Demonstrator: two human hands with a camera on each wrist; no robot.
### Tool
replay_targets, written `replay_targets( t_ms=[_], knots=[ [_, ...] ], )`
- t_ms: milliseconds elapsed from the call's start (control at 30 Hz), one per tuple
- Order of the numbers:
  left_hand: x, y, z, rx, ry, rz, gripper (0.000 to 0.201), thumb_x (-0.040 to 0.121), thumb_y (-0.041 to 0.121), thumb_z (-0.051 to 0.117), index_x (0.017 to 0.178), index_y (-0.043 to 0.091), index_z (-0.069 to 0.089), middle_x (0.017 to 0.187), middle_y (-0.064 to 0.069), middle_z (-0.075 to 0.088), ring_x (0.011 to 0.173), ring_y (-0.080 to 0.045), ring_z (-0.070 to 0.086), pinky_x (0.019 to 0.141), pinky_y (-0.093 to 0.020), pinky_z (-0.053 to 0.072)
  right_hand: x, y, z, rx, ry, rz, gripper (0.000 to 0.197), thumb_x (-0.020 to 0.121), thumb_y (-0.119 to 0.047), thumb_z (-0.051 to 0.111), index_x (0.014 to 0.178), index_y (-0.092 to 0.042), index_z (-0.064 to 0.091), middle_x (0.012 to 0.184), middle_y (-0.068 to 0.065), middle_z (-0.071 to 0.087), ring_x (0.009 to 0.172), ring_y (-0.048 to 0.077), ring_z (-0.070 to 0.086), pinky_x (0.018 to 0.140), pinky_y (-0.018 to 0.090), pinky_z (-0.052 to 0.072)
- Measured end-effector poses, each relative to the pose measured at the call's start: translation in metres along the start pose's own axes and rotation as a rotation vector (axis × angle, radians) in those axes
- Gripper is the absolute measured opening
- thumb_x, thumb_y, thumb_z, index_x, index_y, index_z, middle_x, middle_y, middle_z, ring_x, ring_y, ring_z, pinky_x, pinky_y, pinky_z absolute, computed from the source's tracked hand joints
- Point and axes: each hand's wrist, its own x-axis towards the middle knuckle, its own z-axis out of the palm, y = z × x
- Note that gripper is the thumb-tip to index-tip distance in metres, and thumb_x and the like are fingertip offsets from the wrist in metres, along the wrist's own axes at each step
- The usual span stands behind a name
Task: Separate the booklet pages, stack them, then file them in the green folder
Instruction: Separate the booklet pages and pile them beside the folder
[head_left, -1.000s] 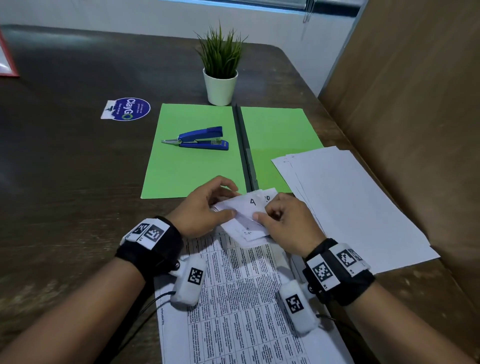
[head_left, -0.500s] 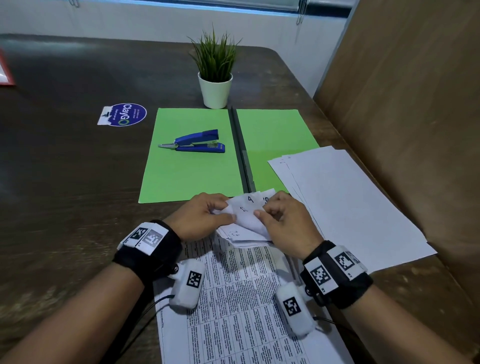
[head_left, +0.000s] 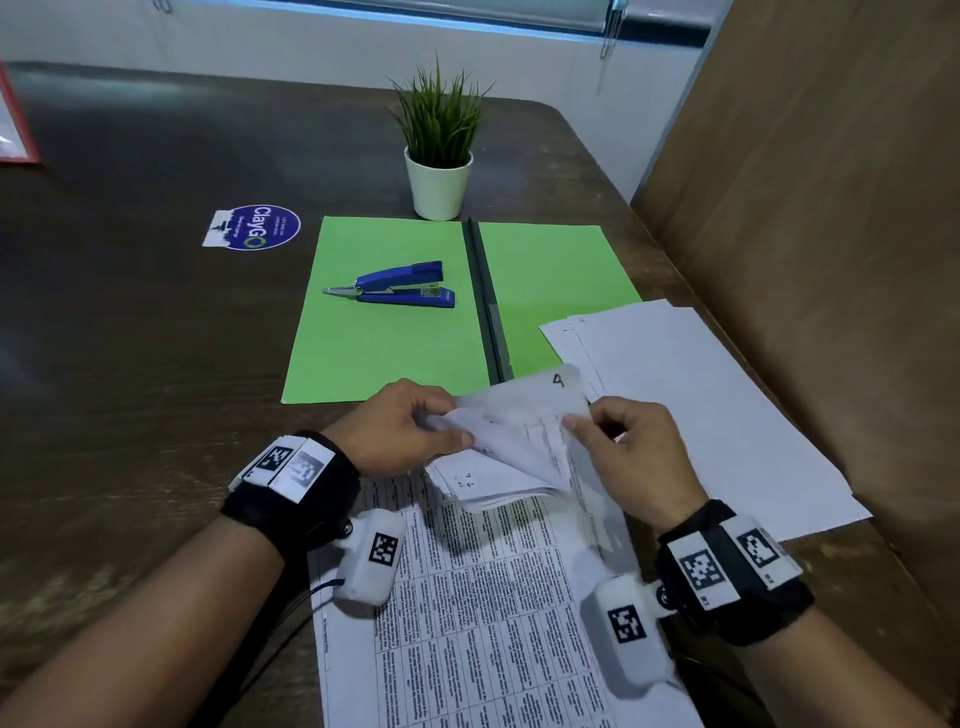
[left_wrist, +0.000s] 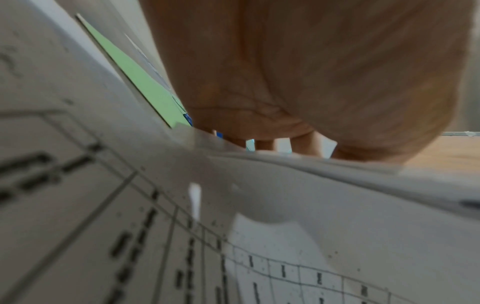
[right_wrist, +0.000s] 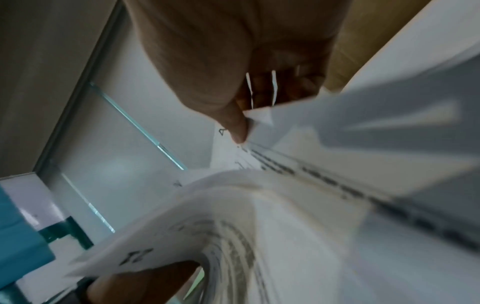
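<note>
The printed booklet (head_left: 483, 613) lies on the table's near edge with its far corner curled up. My left hand (head_left: 402, 431) grips the folded-back corners of several pages (head_left: 488, 478). My right hand (head_left: 631, 457) pinches the top sheet marked 4 (head_left: 530, 410) at its edge and holds it apart from the rest; in the right wrist view its thumb (right_wrist: 237, 129) presses on that sheet. The green folder (head_left: 395, 332) lies open and flat beyond my hands. A loose stack of white sheets (head_left: 691, 410) sits to the right, overlapping the folder's right half.
A blue stapler (head_left: 400, 286) rests on the folder's left half. A potted plant (head_left: 439, 150) stands behind the folder, and a round blue sticker (head_left: 254, 227) lies to its left. A brown partition wall (head_left: 831, 234) bounds the right side.
Both hands have lifted the page corner higher and drawn apart, so the sheet marked 4 has peeled away from the pages below. The camera has moved closer.
</note>
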Motion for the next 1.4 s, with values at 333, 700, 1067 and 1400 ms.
replay_targets(
  t_ms=[333, 700, 1067, 1400],
  knots=[
    [0.003, -0.005, 0.0, -0.008, -0.016, -0.021, 0.008, 0.089, 0.019, 0.077, 0.089, 0.024, 0.083, 0.093, 0.011, 0.076, 0.085, -0.016, 0.074, 0.078, -0.033, 0.056, -0.019, 0.009, -0.031, -0.007, -0.12, 0.094, 0.017, 0.09, -0.03, 0.072, 0.076, -0.02, 0.071, 0.065, -0.015, 0.066, 0.059, 0.0, 0.057, 0.059, 0.016, 0.045],
    [0.002, -0.004, 0.002, -0.044, 0.001, -0.031, 0.013, 0.088, 0.016, 0.077, 0.079, 0.025, 0.082, 0.084, 0.009, 0.077, 0.079, -0.014, 0.072, 0.078, -0.033, 0.055, -0.017, 0.016, -0.084, -0.017, 0.131, 0.234, 0.031, 0.091, -0.011, 0.07, 0.062, -0.007, 0.06, 0.048, -0.013, 0.047, 0.045, 0.001, 0.037, 0.047, 0.012, 0.033],
    [0.003, -0.01, 0.001, -0.04, -0.011, -0.027, 0.052, 0.063, 0.061, 0.075, 0.09, 0.018, 0.08, 0.1, -0.016, 0.075, 0.098, -0.044, 0.067, 0.091, -0.059, 0.053, 0.052, -0.067, -0.241, -0.451, 0.443, 0.06, 0.043, 0.072, -0.076, 0.068, 0.082, -0.034, 0.072, 0.073, -0.004, 0.069, 0.061, 0.019, 0.066, 0.059, 0.035, 0.061],
    [0.001, -0.006, 0.003, -0.038, -0.016, -0.057, 0.036, 0.073, 0.05, 0.08, 0.097, 0.023, 0.08, 0.098, -0.005, 0.079, 0.098, -0.038, 0.071, 0.094, -0.057, 0.054, 0.052, -0.114, -0.158, -0.763, 0.194, -0.012, 0.021, 0.088, -0.027, 0.069, 0.069, -0.02, 0.065, 0.069, 0.007, 0.065, 0.071, 0.028, 0.061, 0.066, 0.03, 0.043]
  ],
)
